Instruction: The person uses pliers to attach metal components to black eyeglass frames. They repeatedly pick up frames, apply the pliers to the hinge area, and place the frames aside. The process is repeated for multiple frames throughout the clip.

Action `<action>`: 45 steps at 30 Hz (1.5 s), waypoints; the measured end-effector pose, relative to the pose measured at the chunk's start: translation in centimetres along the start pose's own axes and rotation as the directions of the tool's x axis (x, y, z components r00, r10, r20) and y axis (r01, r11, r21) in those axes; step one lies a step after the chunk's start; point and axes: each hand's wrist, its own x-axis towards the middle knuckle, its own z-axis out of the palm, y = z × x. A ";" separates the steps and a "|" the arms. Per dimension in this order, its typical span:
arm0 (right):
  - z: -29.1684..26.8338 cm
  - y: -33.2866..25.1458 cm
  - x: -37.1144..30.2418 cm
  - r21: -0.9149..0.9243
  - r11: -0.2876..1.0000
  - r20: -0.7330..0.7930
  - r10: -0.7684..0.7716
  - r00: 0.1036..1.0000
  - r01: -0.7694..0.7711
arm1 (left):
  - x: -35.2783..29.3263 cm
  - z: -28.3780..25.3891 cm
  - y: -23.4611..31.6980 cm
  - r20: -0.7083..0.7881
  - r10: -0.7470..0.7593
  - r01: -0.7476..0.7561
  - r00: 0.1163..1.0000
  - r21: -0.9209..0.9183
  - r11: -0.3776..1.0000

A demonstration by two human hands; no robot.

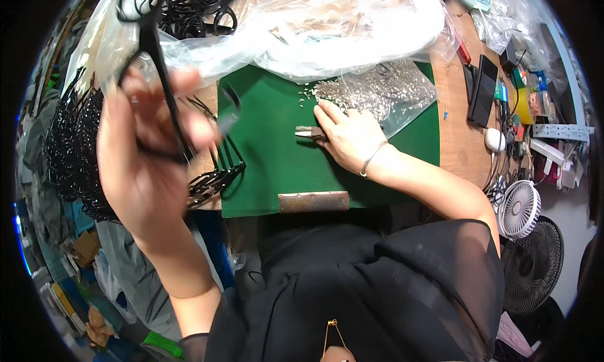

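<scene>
My left hand (148, 154), raised and blurred by motion, grips a thin black eyeglass frame (150, 38) whose looped rims stand above the fingers. My right hand (352, 138) is closed around pliers (309, 133); only their short jaws show, pointing left, and the handles are hidden under the palm. Its outstretched fingertips touch the edge of a spread of tiny silver metal pieces (327, 91). More such pieces lie in a clear plastic bag (402, 94) beside the hand. Beneath is a green mat (270, 160).
A large clear bag (352, 28) covers the back of the table, near a heap of black frames (189, 9). Black frames (217, 179) lie left of the mat, with more bundled (75, 141) farther left. A phone (482, 91), cables and a white fan (520, 209) stand right.
</scene>
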 end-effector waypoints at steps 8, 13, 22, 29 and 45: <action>-0.8 0.9 -6.2 0.333 0.943 -0.024 -0.020 1.000 0.027 | -8.1 5.3 -6.8 -0.266 -0.233 0.237 0.935 -0.019 0.971; -1.5 3.3 -3.3 0.465 0.867 0.058 0.173 0.983 -0.180 | -8.4 6.6 -9.0 -0.297 -0.254 0.314 0.921 0.177 0.933; 1.3 3.2 -2.6 0.416 0.909 -0.024 0.043 0.999 -0.029 | -10.0 5.4 -9.6 -0.171 -0.101 0.108 0.980 0.033 0.994; 1.7 2.7 -2.7 0.244 0.967 -0.110 -0.053 0.992 0.079 | -9.1 6.3 -10.1 -0.144 -0.119 0.133 0.982 0.092 0.987; -3.9 -2.5 -8.7 0.996 0.091 -0.021 0.354 0.935 -0.012 | -7.3 9.9 -14.1 -0.167 0.128 0.019 0.978 0.677 0.735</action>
